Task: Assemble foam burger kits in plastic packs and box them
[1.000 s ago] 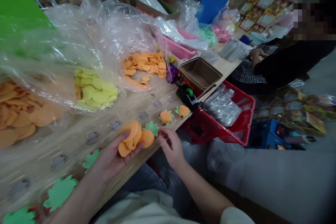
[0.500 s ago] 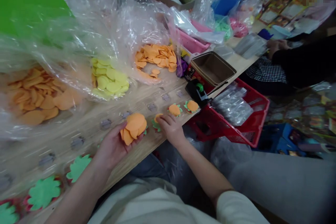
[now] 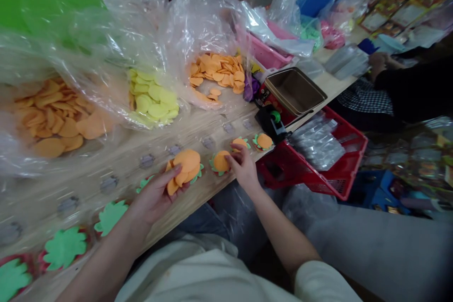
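Flat orange felt discs are held stacked in the left hand, grip curled, thumb laid on top. The right hand is set down with its fingertips on a felt disc backed by a jagged green leaf; whether it is pinched cannot be told. A similar disc-and-leaf piece lies just beside it on the wooden worktop. Soft yellow discs and more orange discs are heaped in crinkled clear plastic.
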The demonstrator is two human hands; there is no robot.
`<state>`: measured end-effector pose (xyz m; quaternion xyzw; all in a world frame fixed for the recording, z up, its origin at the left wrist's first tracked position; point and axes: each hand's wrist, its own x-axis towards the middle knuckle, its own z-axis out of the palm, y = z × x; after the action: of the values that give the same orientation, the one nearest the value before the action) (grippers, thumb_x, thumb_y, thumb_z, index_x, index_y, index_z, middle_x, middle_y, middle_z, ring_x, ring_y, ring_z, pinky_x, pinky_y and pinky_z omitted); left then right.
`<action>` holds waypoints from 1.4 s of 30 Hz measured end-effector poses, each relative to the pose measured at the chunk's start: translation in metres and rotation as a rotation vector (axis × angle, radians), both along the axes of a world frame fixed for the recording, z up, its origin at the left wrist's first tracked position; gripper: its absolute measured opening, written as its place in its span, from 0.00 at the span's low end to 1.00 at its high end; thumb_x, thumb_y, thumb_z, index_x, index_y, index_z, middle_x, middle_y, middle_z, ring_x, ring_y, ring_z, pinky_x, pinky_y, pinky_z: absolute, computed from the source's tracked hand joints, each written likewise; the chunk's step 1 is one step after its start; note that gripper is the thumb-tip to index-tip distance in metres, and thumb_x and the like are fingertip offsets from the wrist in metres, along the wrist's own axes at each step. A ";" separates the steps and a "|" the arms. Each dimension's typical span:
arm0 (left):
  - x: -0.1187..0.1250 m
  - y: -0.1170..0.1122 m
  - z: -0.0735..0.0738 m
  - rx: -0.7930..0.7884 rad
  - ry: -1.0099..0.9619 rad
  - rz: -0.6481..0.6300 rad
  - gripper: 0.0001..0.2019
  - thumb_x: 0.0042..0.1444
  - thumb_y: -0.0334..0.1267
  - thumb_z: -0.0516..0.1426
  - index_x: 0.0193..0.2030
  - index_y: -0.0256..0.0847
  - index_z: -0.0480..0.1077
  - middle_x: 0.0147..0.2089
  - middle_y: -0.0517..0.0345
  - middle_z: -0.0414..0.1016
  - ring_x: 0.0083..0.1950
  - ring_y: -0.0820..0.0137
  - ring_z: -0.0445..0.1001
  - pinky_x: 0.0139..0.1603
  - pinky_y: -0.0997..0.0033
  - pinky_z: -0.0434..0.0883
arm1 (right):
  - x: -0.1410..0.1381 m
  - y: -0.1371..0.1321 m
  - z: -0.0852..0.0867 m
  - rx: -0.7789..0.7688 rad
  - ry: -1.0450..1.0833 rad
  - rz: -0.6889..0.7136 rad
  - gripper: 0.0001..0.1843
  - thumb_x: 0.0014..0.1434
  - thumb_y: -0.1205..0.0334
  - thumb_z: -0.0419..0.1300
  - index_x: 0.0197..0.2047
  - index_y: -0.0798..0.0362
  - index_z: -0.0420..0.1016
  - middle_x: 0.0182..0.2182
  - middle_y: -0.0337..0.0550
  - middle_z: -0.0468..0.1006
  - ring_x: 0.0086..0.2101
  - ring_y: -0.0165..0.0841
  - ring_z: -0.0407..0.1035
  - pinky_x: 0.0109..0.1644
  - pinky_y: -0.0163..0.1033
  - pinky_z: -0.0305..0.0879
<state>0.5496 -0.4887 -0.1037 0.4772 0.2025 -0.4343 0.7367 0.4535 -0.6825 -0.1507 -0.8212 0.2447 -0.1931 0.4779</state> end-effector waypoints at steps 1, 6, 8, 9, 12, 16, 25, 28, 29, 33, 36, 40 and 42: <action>-0.001 0.000 0.002 -0.021 -0.002 -0.011 0.09 0.53 0.29 0.56 0.41 0.34 0.71 0.40 0.49 0.76 0.34 0.68 0.76 0.34 0.70 0.77 | 0.000 0.000 -0.002 -0.036 0.023 0.023 0.18 0.57 0.58 0.56 0.50 0.53 0.66 0.30 0.41 0.76 0.29 0.32 0.70 0.33 0.37 0.67; -0.003 0.005 0.005 -0.071 0.030 -0.053 0.10 0.52 0.31 0.56 0.42 0.33 0.71 0.41 0.46 0.76 0.38 0.63 0.76 0.38 0.63 0.76 | -0.009 0.005 -0.005 -0.425 0.055 0.056 0.12 0.60 0.60 0.52 0.42 0.52 0.74 0.36 0.47 0.72 0.39 0.35 0.65 0.44 0.42 0.64; -0.003 0.008 0.003 -0.045 0.009 -0.091 0.10 0.50 0.32 0.58 0.41 0.34 0.71 0.40 0.48 0.76 0.37 0.65 0.76 0.36 0.66 0.76 | -0.012 0.011 0.001 -0.454 0.035 0.000 0.13 0.59 0.59 0.52 0.42 0.53 0.75 0.37 0.49 0.70 0.41 0.37 0.64 0.46 0.44 0.63; -0.004 0.009 0.002 -0.034 -0.011 -0.128 0.11 0.49 0.32 0.59 0.41 0.35 0.71 0.40 0.49 0.76 0.37 0.66 0.76 0.35 0.68 0.76 | -0.012 0.015 0.005 -0.410 0.021 -0.017 0.14 0.59 0.57 0.53 0.43 0.53 0.74 0.38 0.50 0.70 0.41 0.37 0.64 0.46 0.44 0.63; -0.007 0.009 0.001 -0.026 -0.091 -0.262 0.17 0.45 0.35 0.62 0.44 0.40 0.69 0.42 0.53 0.75 0.38 0.67 0.75 0.34 0.71 0.74 | -0.004 0.030 0.016 -0.017 0.025 0.127 0.16 0.58 0.55 0.53 0.46 0.52 0.72 0.37 0.45 0.72 0.36 0.33 0.67 0.40 0.40 0.66; -0.009 0.014 0.008 0.099 -0.264 -0.326 0.24 0.42 0.35 0.64 0.49 0.44 0.66 0.44 0.57 0.73 0.41 0.69 0.73 0.38 0.74 0.72 | 0.011 0.036 0.023 0.389 0.037 0.143 0.15 0.56 0.52 0.54 0.40 0.54 0.71 0.28 0.38 0.72 0.25 0.28 0.65 0.27 0.33 0.63; -0.014 0.067 0.023 0.308 -0.300 -0.332 0.26 0.45 0.44 0.62 0.52 0.46 0.64 0.50 0.55 0.68 0.45 0.66 0.70 0.32 0.75 0.70 | 0.032 0.055 0.003 -0.229 -0.115 0.383 0.11 0.58 0.62 0.54 0.44 0.50 0.73 0.36 0.45 0.76 0.37 0.34 0.68 0.44 0.41 0.64; -0.019 0.068 0.024 0.278 -0.277 -0.364 0.27 0.45 0.44 0.61 0.54 0.49 0.62 0.52 0.54 0.66 0.45 0.64 0.70 0.30 0.73 0.71 | 0.035 0.067 -0.008 -0.016 -0.005 0.326 0.19 0.57 0.60 0.56 0.52 0.50 0.66 0.28 0.39 0.75 0.27 0.30 0.67 0.32 0.36 0.65; -0.020 0.067 0.023 0.275 -0.277 -0.371 0.28 0.45 0.43 0.61 0.55 0.50 0.62 0.53 0.53 0.65 0.45 0.62 0.70 0.30 0.71 0.71 | 0.036 0.068 -0.010 0.007 0.031 0.325 0.20 0.57 0.60 0.56 0.53 0.51 0.65 0.26 0.38 0.74 0.25 0.29 0.66 0.30 0.35 0.64; -0.024 0.065 0.014 0.296 -0.372 -0.394 0.31 0.42 0.40 0.63 0.56 0.49 0.63 0.57 0.50 0.64 0.52 0.56 0.68 0.38 0.66 0.72 | 0.032 0.066 -0.005 -0.289 0.052 0.365 0.15 0.58 0.63 0.55 0.48 0.53 0.69 0.34 0.45 0.74 0.36 0.34 0.67 0.41 0.40 0.65; -0.026 0.063 0.002 0.299 -0.531 -0.411 0.33 0.37 0.33 0.64 0.55 0.47 0.66 0.59 0.52 0.65 0.60 0.55 0.61 0.52 0.63 0.65 | 0.030 0.067 0.000 -0.475 0.067 0.353 0.14 0.60 0.63 0.52 0.48 0.53 0.70 0.37 0.48 0.73 0.40 0.37 0.65 0.45 0.43 0.64; -0.029 0.054 -0.008 0.313 -0.590 -0.452 0.37 0.31 0.29 0.66 0.54 0.45 0.66 0.59 0.48 0.65 0.63 0.53 0.56 0.59 0.60 0.58 | 0.028 0.067 0.006 -0.561 0.108 0.322 0.14 0.60 0.63 0.52 0.48 0.53 0.71 0.36 0.49 0.71 0.39 0.38 0.64 0.44 0.45 0.64; -0.029 0.051 -0.008 0.302 -0.534 -0.415 0.37 0.29 0.29 0.67 0.52 0.45 0.67 0.59 0.48 0.65 0.64 0.52 0.55 0.60 0.59 0.56 | 0.025 0.064 0.014 -0.557 0.092 0.298 0.15 0.60 0.63 0.51 0.48 0.53 0.71 0.39 0.51 0.70 0.41 0.39 0.63 0.46 0.47 0.63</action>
<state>0.5209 -0.4377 -0.1121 0.7079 -0.0365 -0.3998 0.5810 0.4787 -0.6182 -0.1365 -0.9553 0.0807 -0.1431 0.2459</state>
